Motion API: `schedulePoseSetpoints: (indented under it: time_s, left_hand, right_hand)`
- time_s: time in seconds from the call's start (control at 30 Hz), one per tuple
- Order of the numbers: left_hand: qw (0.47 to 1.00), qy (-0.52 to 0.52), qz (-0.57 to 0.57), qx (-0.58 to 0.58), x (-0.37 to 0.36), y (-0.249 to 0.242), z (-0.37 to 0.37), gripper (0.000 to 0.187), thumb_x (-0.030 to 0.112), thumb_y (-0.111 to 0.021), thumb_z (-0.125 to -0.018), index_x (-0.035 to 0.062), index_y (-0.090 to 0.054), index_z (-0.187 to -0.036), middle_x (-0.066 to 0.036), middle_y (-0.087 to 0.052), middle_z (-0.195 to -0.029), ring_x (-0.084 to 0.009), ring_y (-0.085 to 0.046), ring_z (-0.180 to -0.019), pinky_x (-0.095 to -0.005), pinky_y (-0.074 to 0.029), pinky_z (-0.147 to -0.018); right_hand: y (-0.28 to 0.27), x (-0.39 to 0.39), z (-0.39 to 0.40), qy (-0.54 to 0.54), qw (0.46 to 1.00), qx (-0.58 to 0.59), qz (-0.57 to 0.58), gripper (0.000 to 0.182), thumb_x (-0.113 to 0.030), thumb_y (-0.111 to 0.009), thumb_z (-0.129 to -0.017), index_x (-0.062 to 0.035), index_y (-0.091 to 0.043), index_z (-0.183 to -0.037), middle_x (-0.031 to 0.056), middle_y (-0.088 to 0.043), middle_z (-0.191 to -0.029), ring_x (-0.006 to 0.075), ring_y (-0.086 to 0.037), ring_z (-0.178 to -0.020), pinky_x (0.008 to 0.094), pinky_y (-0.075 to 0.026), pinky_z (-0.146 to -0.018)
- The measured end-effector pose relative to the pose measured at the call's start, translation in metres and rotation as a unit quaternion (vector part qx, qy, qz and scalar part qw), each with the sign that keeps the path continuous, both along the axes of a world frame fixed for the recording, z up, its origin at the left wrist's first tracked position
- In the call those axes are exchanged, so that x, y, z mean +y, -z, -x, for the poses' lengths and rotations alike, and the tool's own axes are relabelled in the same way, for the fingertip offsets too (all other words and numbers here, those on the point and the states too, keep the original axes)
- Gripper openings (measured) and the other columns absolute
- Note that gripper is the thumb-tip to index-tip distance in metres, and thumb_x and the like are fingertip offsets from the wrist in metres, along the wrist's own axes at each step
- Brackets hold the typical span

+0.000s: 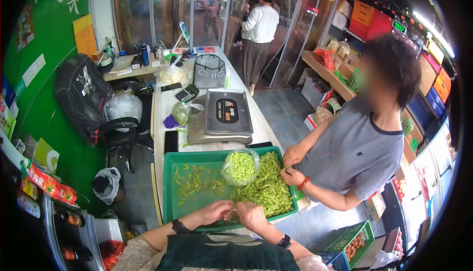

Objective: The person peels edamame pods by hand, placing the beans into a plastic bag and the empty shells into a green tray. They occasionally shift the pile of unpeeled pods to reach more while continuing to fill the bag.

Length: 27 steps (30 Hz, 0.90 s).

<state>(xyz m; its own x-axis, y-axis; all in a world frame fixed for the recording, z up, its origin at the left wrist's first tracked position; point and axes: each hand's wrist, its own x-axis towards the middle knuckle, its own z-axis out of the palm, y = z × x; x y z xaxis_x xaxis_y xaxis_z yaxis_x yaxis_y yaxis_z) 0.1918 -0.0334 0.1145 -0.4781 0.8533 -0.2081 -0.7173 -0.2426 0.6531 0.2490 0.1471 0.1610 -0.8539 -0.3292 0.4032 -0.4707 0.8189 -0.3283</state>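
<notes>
My left hand (pixel 218 213) and my right hand (pixel 252 216) meet over the front edge of a green tray (pixel 170 192). Their fingers are pinched close together, and whatever lies between them is too small to make out. Just beyond my right hand, a heap of green soybean pods (pixel 268 187) fills the tray's right side. A clear plastic bag of shelled green beans (pixel 241 166) sits upright beside the heap. Scattered empty-looking pods (pixel 189 185) lie on the left of the tray. A co-worker's hands (pixel 294 167) are closed together over the tray's right edge.
Behind the tray stands a weighing scale (pixel 224 116), with a phone (pixel 171 141) and a calculator (pixel 187 94) nearby. A co-worker (pixel 367 138) is on the right. An office chair (pixel 84 94) stands left, and a green crate of eggs (pixel 354 244) is at lower right.
</notes>
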Motion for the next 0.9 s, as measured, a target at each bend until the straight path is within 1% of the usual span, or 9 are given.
schedulePoseSetpoints:
  time_s: [0.33, 0.43, 0.47, 0.5, 0.57, 0.6, 0.77, 0.83, 0.9]
  left_hand:
    - [0.991, -0.056, 0.066, 0.104, 0.021, -0.011, -0.006, 0.020, 0.013, -0.039, -0.092, 0.0089, -0.046, -0.074, 0.003, -0.039, -0.066, -0.0075, -0.034, -0.060, -0.0249, -0.031, -0.056]
    - [0.975, -0.069, 0.092, 0.191, 0.027, -0.012, -0.009, 0.020, 0.014, -0.040, -0.091, 0.0079, -0.049, -0.075, 0.003, -0.042, -0.066, -0.0073, -0.036, -0.060, -0.0249, -0.031, -0.055]
    - [0.947, -0.097, 0.123, 0.282, 0.029, -0.009, -0.010, 0.019, 0.015, -0.041, -0.092, 0.0072, -0.051, -0.077, 0.004, -0.043, -0.066, -0.0068, -0.037, -0.060, -0.0243, -0.032, -0.055]
    - [0.908, -0.125, 0.151, 0.370, 0.031, -0.008, -0.011, 0.019, 0.016, -0.042, -0.093, 0.0065, -0.053, -0.080, 0.004, -0.043, -0.067, -0.0063, -0.039, -0.061, -0.0237, -0.032, -0.055]
    - [0.932, -0.126, 0.134, 0.313, 0.035, -0.007, -0.010, 0.019, 0.017, -0.044, -0.095, 0.0064, -0.054, -0.082, 0.005, -0.044, -0.068, -0.0057, -0.040, -0.062, -0.0229, -0.032, -0.055]
    - [0.952, -0.125, 0.114, 0.256, 0.036, -0.008, -0.008, 0.020, 0.018, -0.045, -0.096, 0.0063, -0.054, -0.083, 0.005, -0.044, -0.068, -0.0050, -0.040, -0.063, -0.0221, -0.033, -0.055]
    - [0.963, -0.075, 0.072, 0.249, 0.038, -0.009, -0.003, 0.016, 0.016, -0.048, -0.098, 0.0039, -0.053, -0.089, 0.003, -0.044, -0.074, -0.0065, -0.041, -0.068, -0.0215, -0.035, -0.063]
    - [0.962, -0.058, 0.062, 0.260, 0.039, -0.007, 0.000, 0.017, 0.017, -0.048, -0.099, 0.0041, -0.052, -0.089, 0.003, -0.044, -0.074, -0.0066, -0.041, -0.068, -0.0213, -0.035, -0.063]
    - [0.952, -0.029, 0.057, 0.299, 0.043, -0.005, 0.001, 0.019, 0.019, -0.047, -0.099, 0.0042, -0.052, -0.089, 0.003, -0.045, -0.075, -0.0060, -0.042, -0.069, -0.0216, -0.036, -0.062]
  right_hand:
    - [0.009, 0.001, -0.010, 0.046, 0.998, 0.036, -0.003, 0.014, -0.012, -0.062, -0.079, -0.0081, -0.049, -0.073, 0.0119, -0.051, -0.061, 0.0302, -0.056, -0.055, 0.0412, -0.045, -0.048]
    - [0.019, 0.006, -0.009, 0.025, 0.999, 0.045, 0.013, 0.016, -0.015, -0.058, -0.087, -0.0055, -0.054, -0.074, 0.0083, -0.051, -0.059, 0.0229, -0.054, -0.051, 0.0361, -0.044, -0.047]
    - [0.025, 0.009, -0.010, 0.070, 0.975, -0.106, 0.185, 0.022, -0.019, -0.055, -0.091, -0.0040, -0.056, -0.074, 0.0059, -0.051, -0.058, 0.0182, -0.052, -0.050, 0.0333, -0.042, -0.047]
    - [0.025, 0.010, -0.011, 0.111, 0.897, -0.253, 0.345, 0.029, -0.023, -0.053, -0.095, -0.0025, -0.058, -0.075, 0.0035, -0.052, -0.058, 0.0135, -0.049, -0.050, 0.0305, -0.041, -0.047]
    - [0.022, 0.012, -0.014, 0.122, 0.862, -0.297, 0.392, 0.039, -0.030, -0.050, -0.098, -0.0010, -0.059, -0.074, 0.0008, -0.052, -0.059, 0.0083, -0.045, -0.052, 0.0266, -0.037, -0.048]
    - [0.021, 0.013, -0.014, 0.121, 0.872, -0.274, 0.387, 0.039, -0.029, -0.050, -0.098, -0.0009, -0.060, -0.074, 0.0011, -0.052, -0.059, 0.0084, -0.045, -0.052, 0.0263, -0.038, -0.048]
    - [0.011, 0.026, -0.016, 0.059, 0.931, -0.215, 0.290, 0.037, -0.027, -0.049, -0.099, -0.0001, -0.061, -0.077, 0.0007, -0.051, -0.058, 0.0079, -0.043, -0.051, 0.0244, -0.034, -0.047]
    - [0.009, 0.036, -0.016, 0.014, 0.778, -0.395, 0.488, 0.032, -0.025, -0.051, -0.098, 0.0008, -0.061, -0.081, 0.0006, -0.049, -0.056, 0.0089, -0.040, -0.049, 0.0241, -0.031, -0.046]
    - [0.018, 0.039, -0.015, 0.022, 0.751, -0.403, 0.523, 0.030, -0.023, -0.051, -0.097, 0.0014, -0.061, -0.083, 0.0006, -0.048, -0.056, 0.0092, -0.039, -0.047, 0.0240, -0.030, -0.045]
